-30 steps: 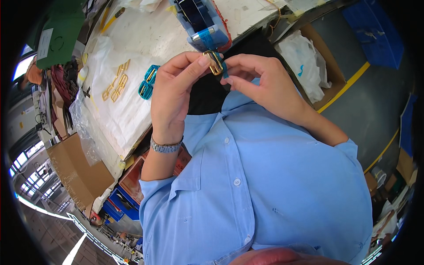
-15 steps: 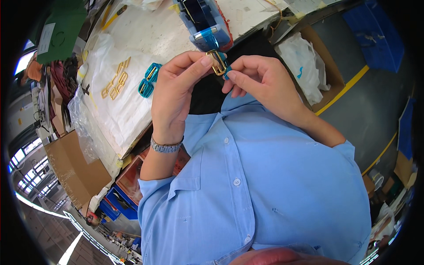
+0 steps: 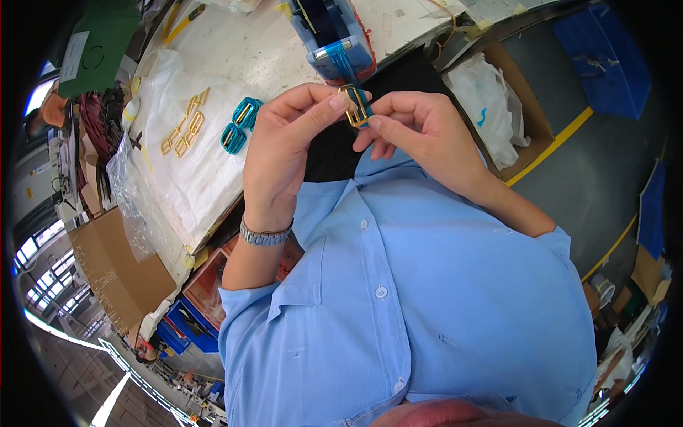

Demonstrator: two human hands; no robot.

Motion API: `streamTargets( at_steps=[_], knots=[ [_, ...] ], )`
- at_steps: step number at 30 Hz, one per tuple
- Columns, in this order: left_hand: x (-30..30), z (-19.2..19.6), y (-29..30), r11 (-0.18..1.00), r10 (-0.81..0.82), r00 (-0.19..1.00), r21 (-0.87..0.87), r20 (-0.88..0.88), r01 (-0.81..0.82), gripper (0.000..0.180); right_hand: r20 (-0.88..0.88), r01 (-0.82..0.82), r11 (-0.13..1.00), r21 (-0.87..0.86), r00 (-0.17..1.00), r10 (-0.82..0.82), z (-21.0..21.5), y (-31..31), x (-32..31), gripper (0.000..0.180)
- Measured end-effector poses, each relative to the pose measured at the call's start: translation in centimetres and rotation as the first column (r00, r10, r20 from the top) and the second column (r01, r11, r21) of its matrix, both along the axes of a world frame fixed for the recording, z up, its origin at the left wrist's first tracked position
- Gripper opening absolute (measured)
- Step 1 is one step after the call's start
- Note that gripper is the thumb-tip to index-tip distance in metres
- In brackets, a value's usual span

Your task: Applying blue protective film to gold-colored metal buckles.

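A gold rectangular buckle (image 3: 355,107) is held upright between my two hands, just in front of a tape dispenser (image 3: 362,48). My left hand (image 3: 279,139) pinches its left side between thumb and fingertips. On the lower right, the thumb and curled fingers of my right hand (image 3: 430,135) close on the buckle's edge, where blue film shows behind the frame. Shiny blue tape (image 3: 343,65) stretches down from the dispenser to just behind the buckle; where exactly it sticks is hidden. Left of my left hand lie two buckles wrapped in blue film (image 3: 245,112).
Several bare gold buckles (image 3: 188,134) lie on white sheeting (image 3: 203,167) over the worktable. A carton with white plastic (image 3: 491,107) stands right of the table, near a blue bin (image 3: 605,57). Clear plastic (image 3: 131,196) hangs at the table's left edge above brown cardboard (image 3: 121,267).
The buckle has turned slightly and shifted a little to the right in my fingers. My right fingertips have moved slightly along its edge. The view has shifted slightly.
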State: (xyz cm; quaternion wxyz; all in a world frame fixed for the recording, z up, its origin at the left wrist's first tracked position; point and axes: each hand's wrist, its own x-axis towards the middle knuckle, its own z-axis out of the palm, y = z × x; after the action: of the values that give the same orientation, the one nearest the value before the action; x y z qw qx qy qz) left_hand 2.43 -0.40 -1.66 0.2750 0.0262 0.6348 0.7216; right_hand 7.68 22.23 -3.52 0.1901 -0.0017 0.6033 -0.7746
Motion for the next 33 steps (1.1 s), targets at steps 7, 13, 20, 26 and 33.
streamTargets(
  at_steps=[7, 13, 20, 26, 33],
  knots=[
    [-0.7, 0.4, -0.4, 0.998, -0.052, 0.999, -0.031, -0.01, 0.052, 0.021, -0.049, -0.094, 0.991, 0.093, 0.994, 0.099, 1.1, 1.0, 0.1, 0.017],
    [-0.9, 0.7, -0.7, 0.998, -0.065, 0.997, 0.0, 0.027, 0.065, 0.023, 0.014, -0.204, 0.979, 0.032, 0.979, 0.203, -1.2, 2.2, -1.2, 0.02],
    [-1.1, 0.8, -0.8, 0.996, -0.091, 0.995, -0.007, 0.028, 0.091, 0.021, 0.381, -0.104, 0.819, -0.564, 0.847, 0.37, -2.8, 0.8, -1.2, 0.039],
    [-1.4, 0.8, -0.9, 0.991, -0.127, 0.991, 0.041, 0.031, 0.126, 0.02, 0.405, -0.014, 0.788, -0.616, 0.852, 0.331, -2.7, 0.3, -1.0, 0.038],
    [-1.2, 1.1, -0.6, 0.989, -0.142, 0.988, 0.059, 0.054, 0.138, 0.021, 0.38, 0.002, 0.804, -0.595, 0.882, 0.28, -2.6, 0.5, -0.7, 0.027]
  ],
)
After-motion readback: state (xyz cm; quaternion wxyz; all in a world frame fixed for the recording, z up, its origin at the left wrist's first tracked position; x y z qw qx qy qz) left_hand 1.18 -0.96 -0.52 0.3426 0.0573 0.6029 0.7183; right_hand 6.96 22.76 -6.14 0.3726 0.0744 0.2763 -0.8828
